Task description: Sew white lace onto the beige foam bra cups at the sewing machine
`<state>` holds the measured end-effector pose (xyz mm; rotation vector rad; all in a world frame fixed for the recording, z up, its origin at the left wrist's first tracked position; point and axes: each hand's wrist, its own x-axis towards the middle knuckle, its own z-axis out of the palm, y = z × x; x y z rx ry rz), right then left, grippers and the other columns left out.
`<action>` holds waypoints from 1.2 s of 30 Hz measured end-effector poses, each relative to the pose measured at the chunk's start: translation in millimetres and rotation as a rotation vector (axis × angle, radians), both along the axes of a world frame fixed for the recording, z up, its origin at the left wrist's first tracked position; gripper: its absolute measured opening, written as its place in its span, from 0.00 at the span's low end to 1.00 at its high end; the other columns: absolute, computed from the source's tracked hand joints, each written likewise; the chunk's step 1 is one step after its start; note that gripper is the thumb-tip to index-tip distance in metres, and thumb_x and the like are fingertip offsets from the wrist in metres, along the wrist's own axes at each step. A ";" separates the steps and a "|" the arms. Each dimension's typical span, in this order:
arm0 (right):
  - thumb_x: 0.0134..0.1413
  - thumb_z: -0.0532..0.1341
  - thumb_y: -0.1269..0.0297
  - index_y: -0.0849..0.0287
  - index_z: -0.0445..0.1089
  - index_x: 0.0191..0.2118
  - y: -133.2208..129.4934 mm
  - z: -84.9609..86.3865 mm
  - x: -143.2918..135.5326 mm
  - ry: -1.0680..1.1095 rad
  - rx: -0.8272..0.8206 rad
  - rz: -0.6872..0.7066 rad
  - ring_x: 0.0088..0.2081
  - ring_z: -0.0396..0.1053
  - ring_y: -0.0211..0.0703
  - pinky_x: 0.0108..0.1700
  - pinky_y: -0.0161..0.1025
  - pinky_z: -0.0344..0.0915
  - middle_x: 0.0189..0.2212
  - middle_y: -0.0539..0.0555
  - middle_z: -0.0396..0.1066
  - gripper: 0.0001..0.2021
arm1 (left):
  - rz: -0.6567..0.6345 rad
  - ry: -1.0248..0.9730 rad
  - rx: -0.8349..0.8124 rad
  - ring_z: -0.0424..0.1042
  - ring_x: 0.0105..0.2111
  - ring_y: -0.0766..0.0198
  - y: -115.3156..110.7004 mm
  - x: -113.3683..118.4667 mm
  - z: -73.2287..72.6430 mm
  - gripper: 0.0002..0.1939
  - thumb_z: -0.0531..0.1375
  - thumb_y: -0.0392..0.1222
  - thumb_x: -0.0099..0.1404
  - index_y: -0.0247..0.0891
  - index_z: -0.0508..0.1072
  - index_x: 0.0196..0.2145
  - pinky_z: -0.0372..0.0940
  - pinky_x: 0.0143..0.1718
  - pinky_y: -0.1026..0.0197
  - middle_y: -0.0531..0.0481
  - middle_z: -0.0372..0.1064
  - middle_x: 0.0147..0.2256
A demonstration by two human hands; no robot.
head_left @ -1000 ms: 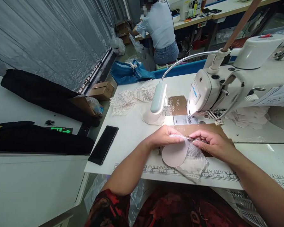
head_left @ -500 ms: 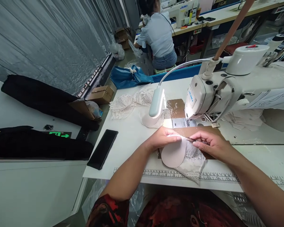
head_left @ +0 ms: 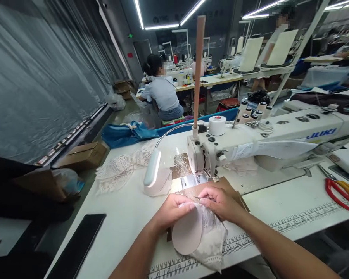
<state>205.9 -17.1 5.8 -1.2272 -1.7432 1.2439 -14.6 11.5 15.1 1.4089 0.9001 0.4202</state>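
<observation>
Pinched between the thumb and fingers of my left hand is the top of a smooth, rounded pale pink pad with white lace fabric joined along its right side. My right hand is closed on a small pointed metal tool; most of it is hidden by the fingers, so I cannot tell its exact kind. Its tip lies at the upper edge of the lace, close to my left fingertips. Just beyond both hands stands the sewing machine, its needle area lit.
A lamp on a bent neck hangs left of the machine. Lace pieces lie at the table's left, behind a black phone-like slab. Red-handled scissors rest far right. A printed ruler runs along the front edge. A co-worker sits ahead.
My view has tilted up and turned right, showing more of the room, the whole machine and the scissors. Both hands keep hold of the pad and tool near the lace edge.
</observation>
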 end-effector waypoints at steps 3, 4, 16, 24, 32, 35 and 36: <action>0.53 0.62 0.47 0.56 0.68 0.37 -1.7 -1.3 0.8 0.000 -0.009 -0.019 0.31 0.66 0.42 0.31 0.37 0.61 0.30 0.50 0.69 0.16 | 0.038 0.008 0.113 0.63 0.30 0.64 -0.5 1.3 0.9 0.21 0.63 0.58 0.60 0.34 0.79 0.30 0.58 0.30 0.64 0.48 0.68 0.29; 0.51 0.64 0.48 0.56 0.68 0.35 -2.4 -0.6 0.0 -0.012 -0.012 -0.017 0.30 0.65 0.41 0.30 0.37 0.59 0.28 0.49 0.68 0.16 | 0.040 0.010 0.161 0.65 0.32 0.63 -0.6 1.7 1.1 0.21 0.63 0.58 0.61 0.35 0.80 0.31 0.59 0.33 0.63 0.47 0.69 0.31; 0.51 0.60 0.64 0.57 0.62 0.24 -10.1 5.4 -14.4 -0.124 0.017 -0.046 0.29 0.61 0.38 0.31 0.36 0.54 0.24 0.46 0.64 0.08 | 0.040 0.016 0.289 0.70 0.37 0.59 -3.0 2.8 -1.0 0.18 0.63 0.55 0.62 0.35 0.79 0.36 0.63 0.41 0.61 0.45 0.73 0.36; 0.53 0.59 0.59 0.56 0.63 0.28 -10.3 -4.4 -12.2 -0.194 0.016 -0.021 0.30 0.61 0.41 0.33 0.38 0.54 0.26 0.48 0.65 0.08 | 0.101 0.039 0.237 0.70 0.34 0.61 -6.5 -0.1 -1.8 0.18 0.64 0.53 0.59 0.32 0.78 0.34 0.63 0.34 0.63 0.45 0.73 0.33; 0.56 0.57 0.54 0.55 0.62 0.28 -11.1 -8.5 -11.8 -0.262 -0.022 -0.036 0.31 0.61 0.42 0.33 0.38 0.56 0.26 0.48 0.63 0.12 | 0.128 0.010 0.264 0.69 0.32 0.63 -8.4 -3.0 0.6 0.14 0.64 0.48 0.58 0.32 0.78 0.33 0.61 0.33 0.65 0.47 0.73 0.32; 0.57 0.56 0.52 0.55 0.63 0.28 -10.9 -7.8 -12.6 -0.258 -0.006 -0.026 0.32 0.63 0.43 0.35 0.39 0.58 0.27 0.49 0.65 0.13 | 0.139 0.011 0.261 0.69 0.33 0.62 -9.0 -3.0 2.2 0.13 0.63 0.46 0.58 0.32 0.78 0.33 0.61 0.34 0.64 0.47 0.73 0.32; 0.57 0.56 0.51 0.55 0.63 0.29 -10.8 -7.4 -12.8 -0.255 -0.003 -0.027 0.33 0.64 0.44 0.35 0.39 0.59 0.27 0.49 0.66 0.13 | 0.141 0.010 0.262 0.69 0.33 0.62 -9.3 -2.9 2.7 0.12 0.63 0.45 0.58 0.32 0.78 0.32 0.61 0.34 0.64 0.47 0.73 0.32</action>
